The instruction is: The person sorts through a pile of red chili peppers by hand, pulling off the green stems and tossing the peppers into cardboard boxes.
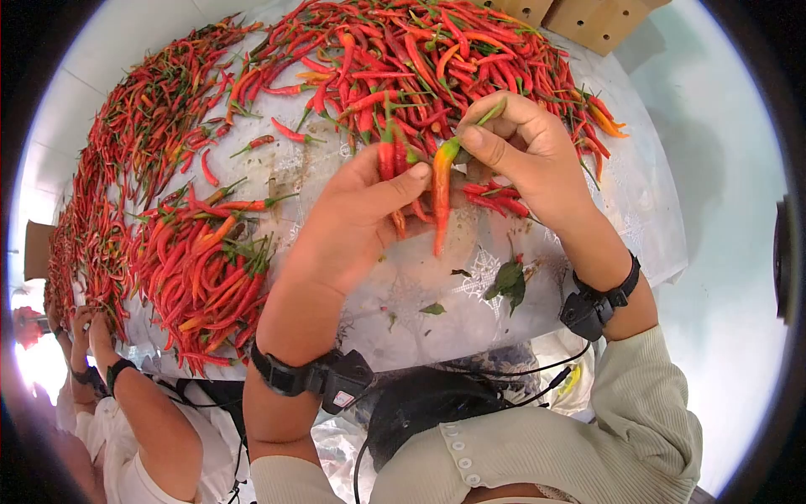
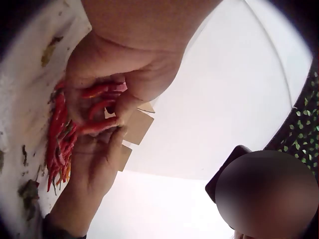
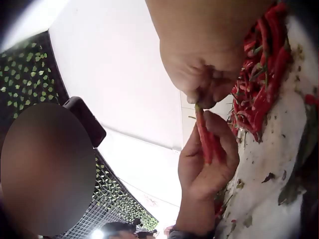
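Observation:
My left hand (image 1: 348, 214) holds several red chili peppers (image 1: 387, 160), stems up, under its thumb. An orange-red chili pepper (image 1: 442, 197) hangs tip down between the hands, beside the left thumb. At its green top, my right hand (image 1: 537, 160) pinches the stem (image 1: 493, 112) between thumb and fingers. In the right wrist view, red chilies (image 3: 203, 134) stand upright in the left hand's fingers, just below the right fingertips. The left wrist view shows red chilies (image 2: 99, 127) across the fingers, partly hidden by the left palm.
A large chili heap (image 1: 395, 76) covers the table's far side, and another pile (image 1: 143, 109) runs along the left. Nearer lies a bunch of chilies (image 1: 201, 269). Loose leaves (image 1: 508, 281) lie before me. Cardboard boxes (image 1: 600, 25) stand behind. Another person's hands (image 1: 94, 329) work at left.

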Available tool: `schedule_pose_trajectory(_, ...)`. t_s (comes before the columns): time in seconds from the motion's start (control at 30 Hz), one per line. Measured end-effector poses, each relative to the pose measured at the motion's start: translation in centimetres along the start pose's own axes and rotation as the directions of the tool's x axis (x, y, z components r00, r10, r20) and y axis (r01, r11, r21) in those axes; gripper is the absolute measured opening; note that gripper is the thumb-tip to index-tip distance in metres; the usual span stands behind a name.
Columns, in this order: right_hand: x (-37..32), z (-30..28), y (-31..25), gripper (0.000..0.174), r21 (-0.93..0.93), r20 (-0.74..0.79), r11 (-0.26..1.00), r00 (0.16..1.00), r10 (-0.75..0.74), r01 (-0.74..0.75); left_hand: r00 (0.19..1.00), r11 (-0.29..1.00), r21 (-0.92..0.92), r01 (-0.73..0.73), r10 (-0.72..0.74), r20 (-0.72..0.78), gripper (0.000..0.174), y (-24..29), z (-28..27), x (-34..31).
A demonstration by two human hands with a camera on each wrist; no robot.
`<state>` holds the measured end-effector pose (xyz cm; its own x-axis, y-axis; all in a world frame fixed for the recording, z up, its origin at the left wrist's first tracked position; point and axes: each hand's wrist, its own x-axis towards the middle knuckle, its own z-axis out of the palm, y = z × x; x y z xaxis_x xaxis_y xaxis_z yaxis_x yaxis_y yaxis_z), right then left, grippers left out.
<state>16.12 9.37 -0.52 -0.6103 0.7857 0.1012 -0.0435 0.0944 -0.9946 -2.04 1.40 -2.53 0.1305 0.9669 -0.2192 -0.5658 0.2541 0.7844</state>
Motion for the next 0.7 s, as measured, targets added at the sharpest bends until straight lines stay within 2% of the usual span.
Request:
schedule_pose_trajectory(0.07, 0.1, 0.0, 0.4, 0.018, -0.082, -0.031, 0.996, 0.999, -0.036, 0.033, 0.998, 0.995, -0.073, 0.064, -0.062, 0.021, 0.024, 0.1, 0.5, -0.2)
schedule_pose_trajectory(0.2, 0.2, 0.4, 0.4, 0.023, -0.145, -0.079, 0.985, 0.991, -0.106, 0.094, 0.999, 0.999, 0.033, 0.028, -0.027, -0.019, 0.026, 0.5, 0.6, -0.6)
schedule_pose_trajectory(0.23, 0.1, 0.2, 0.4, 0.023, -0.293, -0.063, 0.952, 0.992, -0.108, 0.085, 1.000, 0.999, 0.031, 0.013, -0.013, -0.019, 0.027, 0.5, 0.2, -0.4)
schedule_pose_trajectory(0.3, 0.1, -0.5, 0.5, 0.024, -0.567, -0.028, 0.821, 0.994, -0.103, 0.069, 0.998, 1.000, 0.022, -0.007, 0.008, -0.068, 0.024, 0.6, 0.0, -0.3)
schedule_pose_trajectory(0.37, -0.3, -1.6, 1.2, 0.024, -0.769, 0.201, 0.590, 0.969, -0.145, 0.247, 0.986, 1.000, 0.011, -0.021, 0.023, -0.168, 0.020, 1.0, 0.4, -0.4)
schedule_pose_trajectory(0.4, -0.3, -1.8, 1.3, 0.023, -0.826, 0.313, 0.450, 0.940, -0.137, 0.341, 0.985, 0.999, -0.027, -0.036, 0.031, -0.167, 0.019, 1.0, 0.3, -0.3)
schedule_pose_trajectory(0.5, -0.6, -1.3, 0.7, 0.022, -0.850, 0.302, 0.419, 0.947, -0.112, 0.320, 0.986, 0.991, -0.118, -0.061, 0.042, -0.159, 0.016, 0.8, -0.5, 0.0)
schedule_pose_trajectory(0.6, -0.3, -1.5, 1.0, 0.021, -0.759, 0.265, 0.572, 0.950, -0.164, 0.310, 0.989, 0.987, -0.151, -0.045, 0.023, -0.146, 0.014, 0.8, -1.0, 0.2)
schedule_pose_trajectory(0.7, -0.1, -1.0, 0.3, 0.021, -0.701, 0.105, 0.666, 0.961, -0.255, 0.254, 0.983, 0.981, -0.196, -0.005, -0.031, -0.179, 0.014, 0.9, -0.9, 0.2)
